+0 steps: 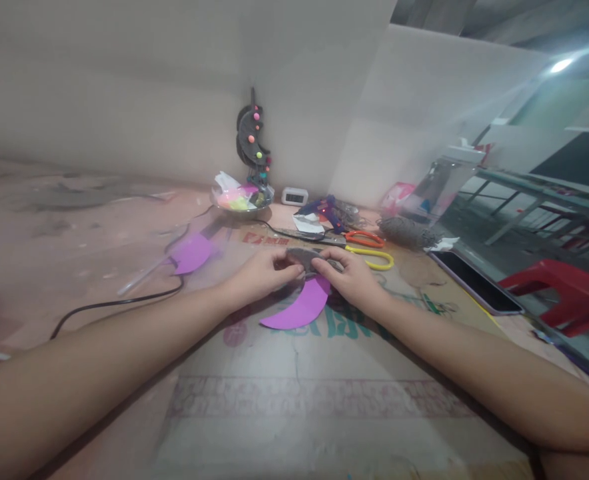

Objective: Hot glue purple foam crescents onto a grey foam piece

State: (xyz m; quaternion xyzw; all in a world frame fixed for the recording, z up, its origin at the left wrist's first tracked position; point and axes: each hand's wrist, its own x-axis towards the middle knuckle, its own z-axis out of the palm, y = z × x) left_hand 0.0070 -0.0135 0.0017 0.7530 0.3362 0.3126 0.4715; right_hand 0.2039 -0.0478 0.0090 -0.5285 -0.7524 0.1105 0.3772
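Left hand (273, 268) and right hand (352, 272) pinched a gray piece (302, 256).
The purple crescent (305, 304) curved lengthwise down-left, tip pointing left.

Covered and cropped
Mid-frame, hands (352, 279) partly hide a flat grey piece (300, 256); right edge crops a red plastic stool (567, 287); upper-centre white boxy clock (294, 197) unreadable.

Pale wall (149, 87) behind; red stool (564, 287), bright light (561, 65) right.
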